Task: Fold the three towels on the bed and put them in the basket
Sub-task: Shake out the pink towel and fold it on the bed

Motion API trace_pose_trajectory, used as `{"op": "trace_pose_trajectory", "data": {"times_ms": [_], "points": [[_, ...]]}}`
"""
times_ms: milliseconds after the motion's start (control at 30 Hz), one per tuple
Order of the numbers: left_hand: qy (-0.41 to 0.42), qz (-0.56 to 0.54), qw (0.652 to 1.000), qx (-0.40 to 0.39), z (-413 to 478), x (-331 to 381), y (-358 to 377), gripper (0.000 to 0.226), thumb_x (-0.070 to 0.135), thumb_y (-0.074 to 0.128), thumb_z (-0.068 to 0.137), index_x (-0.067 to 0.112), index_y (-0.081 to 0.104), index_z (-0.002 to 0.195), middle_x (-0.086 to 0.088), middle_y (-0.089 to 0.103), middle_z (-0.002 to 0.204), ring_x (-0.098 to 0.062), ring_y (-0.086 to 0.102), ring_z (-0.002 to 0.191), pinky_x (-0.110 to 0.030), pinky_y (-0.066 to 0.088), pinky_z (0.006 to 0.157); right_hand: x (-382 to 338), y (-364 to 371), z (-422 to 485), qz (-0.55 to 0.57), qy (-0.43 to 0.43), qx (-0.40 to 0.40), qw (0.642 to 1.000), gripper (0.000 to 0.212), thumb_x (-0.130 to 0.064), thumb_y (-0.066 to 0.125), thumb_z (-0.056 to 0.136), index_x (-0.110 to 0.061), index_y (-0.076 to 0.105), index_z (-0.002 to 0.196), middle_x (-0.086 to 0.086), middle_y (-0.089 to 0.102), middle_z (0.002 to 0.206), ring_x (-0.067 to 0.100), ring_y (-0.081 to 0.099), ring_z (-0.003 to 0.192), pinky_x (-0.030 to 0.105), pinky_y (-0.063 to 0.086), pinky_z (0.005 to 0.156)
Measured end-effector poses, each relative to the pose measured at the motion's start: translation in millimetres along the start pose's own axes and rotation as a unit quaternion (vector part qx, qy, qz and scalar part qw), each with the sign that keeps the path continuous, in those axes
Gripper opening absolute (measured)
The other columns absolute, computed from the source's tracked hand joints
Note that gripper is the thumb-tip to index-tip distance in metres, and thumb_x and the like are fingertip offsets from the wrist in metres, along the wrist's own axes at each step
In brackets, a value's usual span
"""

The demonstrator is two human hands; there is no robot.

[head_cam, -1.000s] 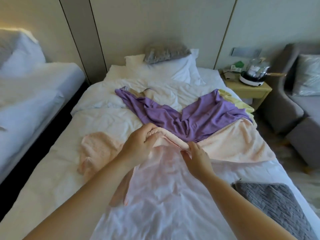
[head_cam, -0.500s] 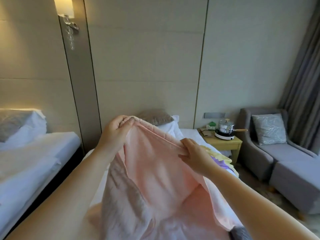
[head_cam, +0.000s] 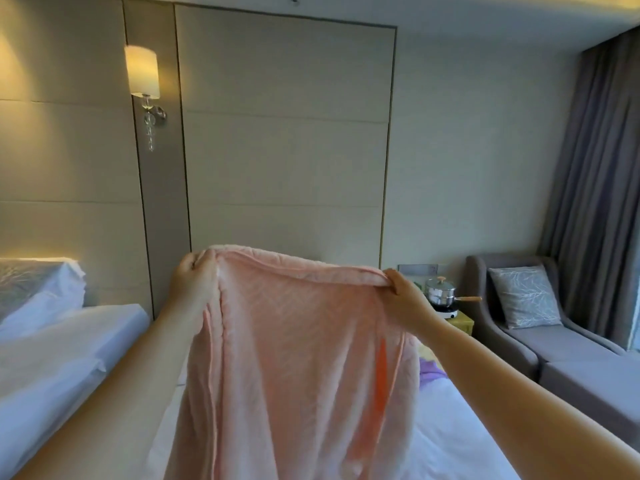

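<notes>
A pink towel (head_cam: 298,358) hangs in front of me, held up by its top edge above the bed (head_cam: 457,431). My left hand (head_cam: 194,282) grips the towel's upper left corner. My right hand (head_cam: 403,299) pinches the top hem at the upper right. The cloth drapes down and hides most of the bed behind it. A bit of the purple towel (head_cam: 431,370) and of a yellow towel (head_cam: 424,349) peeks out to the right of the pink one. No basket is in view.
A second bed (head_cam: 52,358) with white bedding lies on the left. A yellow nightstand (head_cam: 462,322) with a steel pot (head_cam: 441,294) stands right of the bed. A grey sofa (head_cam: 561,344) with a cushion sits by the curtain. A wall lamp (head_cam: 142,72) glows upper left.
Both hands have lifted the pink towel off the bed and moved apart along its top edge, spreading it. My view has tilted up toward the wall.
</notes>
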State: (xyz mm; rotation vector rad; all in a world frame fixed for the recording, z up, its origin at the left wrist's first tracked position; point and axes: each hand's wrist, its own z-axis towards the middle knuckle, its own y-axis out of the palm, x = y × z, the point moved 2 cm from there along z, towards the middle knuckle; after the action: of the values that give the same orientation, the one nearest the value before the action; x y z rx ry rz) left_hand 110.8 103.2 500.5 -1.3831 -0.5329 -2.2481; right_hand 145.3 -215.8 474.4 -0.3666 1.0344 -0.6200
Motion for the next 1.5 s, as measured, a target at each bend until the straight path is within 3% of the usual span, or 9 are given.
{"op": "trace_pose_trajectory", "data": {"times_ms": [167,300,433,567,800,1100,1233,1333,1500], "points": [[-0.066,0.033,0.989,-0.127,-29,-15,23,0.052,0.045,0.070,0.082,0.020,0.051,0.124,-0.006,0.060,0.114,-0.016,0.059,0.092,-0.029,0.047,0.077,-44,-26,9,0.052,-0.036,-0.055,0.996,0.010,-0.020,0.052,0.089,-0.017,0.062,0.091,-0.004,0.062,0.082,0.011,0.056,0.076,0.016,0.043,0.059],[-0.015,0.177,0.938,-0.297,-59,-15,55,0.086,0.063,0.073,0.067,0.036,0.035,0.140,0.008,0.043,0.131,-0.017,0.049,0.119,-0.028,0.043,0.084,-49,-30,-5,0.120,-0.013,-0.099,0.988,0.016,-0.023,0.055,0.089,-0.016,0.062,0.102,0.007,0.066,0.097,0.020,0.061,0.088,0.030,0.051,0.076],[0.048,0.201,0.879,-0.431,-100,-8,96,0.036,0.038,0.070,0.084,0.035,0.059,0.118,0.016,0.054,0.124,-0.002,0.060,0.102,-0.019,0.048,0.082,-42,-35,-16,0.197,-0.012,-0.146,0.970,0.015,-0.019,0.055,0.092,-0.010,0.062,0.102,0.007,0.063,0.090,0.017,0.060,0.081,0.035,0.053,0.078],[0.064,0.190,0.901,-0.385,-110,3,106,0.012,0.009,0.056,0.091,0.010,0.064,0.083,0.001,0.058,0.074,-0.013,0.052,0.068,-0.031,0.040,0.069,-22,-51,-18,0.148,-0.023,-0.122,0.981,0.009,-0.018,0.057,0.091,-0.015,0.062,0.097,0.002,0.063,0.088,0.014,0.059,0.082,0.024,0.051,0.071],[0.043,0.119,0.912,-0.390,-95,41,95,0.020,0.023,0.048,0.100,0.017,0.067,0.098,0.006,0.069,0.087,-0.002,0.061,0.078,-0.015,0.047,0.070,11,-77,-15,0.042,-0.061,-0.146,0.987,0.009,-0.031,0.066,0.087,-0.022,0.065,0.086,-0.003,0.064,0.080,0.009,0.056,0.072,0.021,0.045,0.065],[0.088,0.161,0.922,-0.340,-69,43,78,0.018,0.028,0.052,0.098,0.021,0.068,0.096,0.002,0.070,0.091,-0.008,0.063,0.084,-0.022,0.048,0.079,15,-72,-7,0.128,-0.046,-0.184,0.973,0.015,-0.035,0.068,0.085,-0.019,0.068,0.085,0.004,0.066,0.082,0.015,0.059,0.075,0.029,0.046,0.071],[0.041,0.103,0.920,-0.376,-69,43,78,0.017,0.024,0.050,0.099,0.018,0.066,0.098,0.010,0.066,0.077,0.000,0.060,0.069,-0.011,0.046,0.060,11,-66,-10,0.213,-0.035,-0.215,0.952,0.026,-0.037,0.070,0.079,-0.014,0.068,0.092,0.008,0.066,0.088,0.017,0.062,0.079,0.030,0.051,0.075],[0.040,0.127,0.907,-0.400,-67,42,79,0.018,0.024,0.048,0.100,0.016,0.064,0.101,0.004,0.064,0.087,-0.005,0.057,0.079,-0.016,0.047,0.076,10,-61,-15,0.273,-0.027,-0.252,0.928,0.036,-0.039,0.064,0.078,-0.007,0.068,0.094,0.012,0.064,0.090,0.023,0.059,0.085,0.036,0.048,0.080],[0.050,0.292,0.887,-0.353,-66,33,85,0.017,0.024,0.049,0.099,0.016,0.063,0.094,0.009,0.057,0.070,0.004,0.047,0.051,-0.006,0.033,0.045,12,-42,-20,0.262,-0.013,-0.251,0.932,0.028,-0.034,0.056,0.088,-0.008,0.064,0.083,0.009,0.049,0.080,0.022,0.042,0.078,0.034,0.037,0.074]]}}
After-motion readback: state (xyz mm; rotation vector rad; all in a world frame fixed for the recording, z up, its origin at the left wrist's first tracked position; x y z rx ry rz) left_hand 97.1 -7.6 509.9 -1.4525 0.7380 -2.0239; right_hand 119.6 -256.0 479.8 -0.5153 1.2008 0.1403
